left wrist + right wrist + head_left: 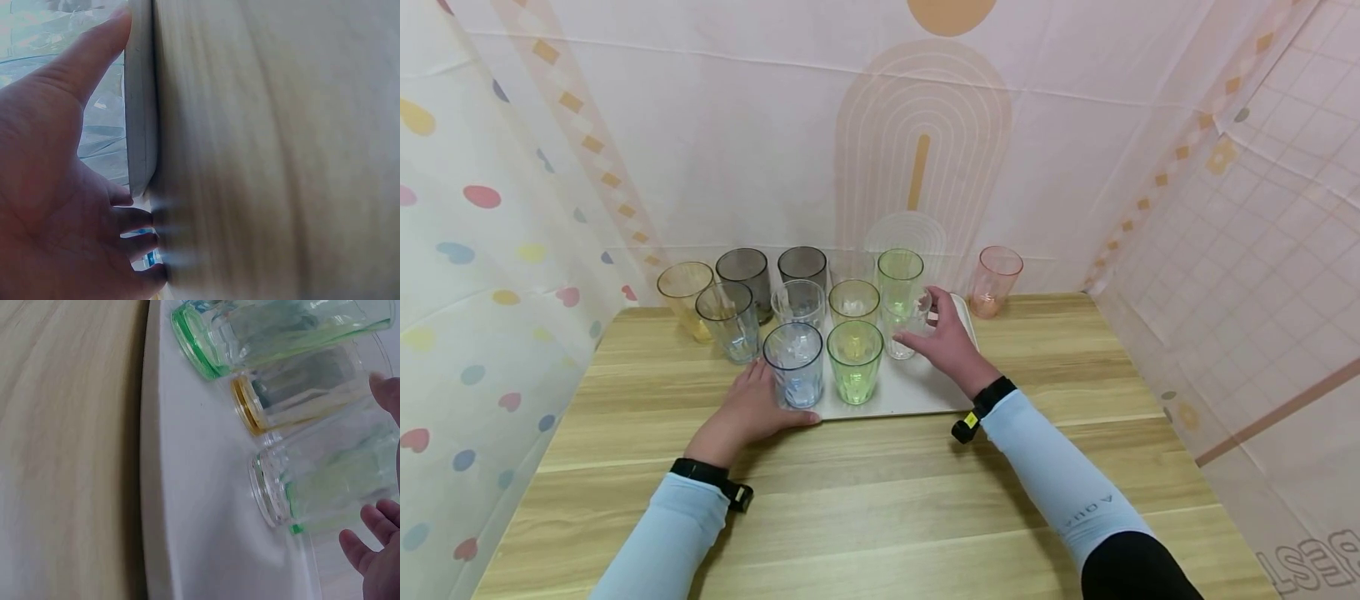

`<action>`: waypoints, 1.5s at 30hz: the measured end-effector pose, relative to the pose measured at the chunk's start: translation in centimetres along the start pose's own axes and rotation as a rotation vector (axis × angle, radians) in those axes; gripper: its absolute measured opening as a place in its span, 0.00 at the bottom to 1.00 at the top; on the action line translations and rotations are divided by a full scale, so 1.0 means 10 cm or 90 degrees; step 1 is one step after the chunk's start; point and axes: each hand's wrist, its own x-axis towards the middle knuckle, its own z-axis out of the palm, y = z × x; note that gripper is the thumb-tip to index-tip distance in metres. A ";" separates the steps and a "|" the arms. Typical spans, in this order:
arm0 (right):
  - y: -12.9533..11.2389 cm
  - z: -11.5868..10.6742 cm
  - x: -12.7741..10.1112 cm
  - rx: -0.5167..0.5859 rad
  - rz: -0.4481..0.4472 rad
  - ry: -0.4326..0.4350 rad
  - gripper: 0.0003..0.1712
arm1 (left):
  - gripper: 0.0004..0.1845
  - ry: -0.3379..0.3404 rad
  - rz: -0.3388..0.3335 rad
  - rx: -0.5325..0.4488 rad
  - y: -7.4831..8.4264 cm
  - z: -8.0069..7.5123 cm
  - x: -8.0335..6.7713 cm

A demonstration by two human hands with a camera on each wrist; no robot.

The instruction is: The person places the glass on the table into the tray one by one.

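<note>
My right hand [947, 340] curls round a clear glass [331, 469], thumb on one side and fingers on the other, above the white tray [917, 398]. My left hand [758, 408] rests at the tray's near left corner, its thumb straight along the front edge and its fingers at the side, as the left wrist view shows. Just beside it stands a blue glass [796, 375]. A green glass [855, 375] is next to that, at the tray's front. Behind are an amber glass [854, 302], a second green glass [901, 267] and another clear glass [799, 302].
Left of the tray, an amber glass [686, 292], a dark-rimmed glass [730, 321] and a grey glass [745, 283] stand close together. Another grey glass [802, 265] is at the back. A pink glass [996, 283] stands right of the tray, near the curtain [1045, 183] behind the wooden table [880, 508].
</note>
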 end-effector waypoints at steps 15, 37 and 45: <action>0.35 -0.70 -0.05 0.037 0.053 0.302 0.35 | 0.83 0.007 0.010 0.002 -0.04 0.03 0.02; 0.53 -1.00 0.49 0.092 0.150 0.309 0.55 | 0.81 0.011 0.007 -0.016 0.02 -0.02 0.00; 0.50 -1.01 0.39 0.103 0.153 0.299 0.53 | 0.82 0.003 0.001 -0.004 -0.01 0.00 0.01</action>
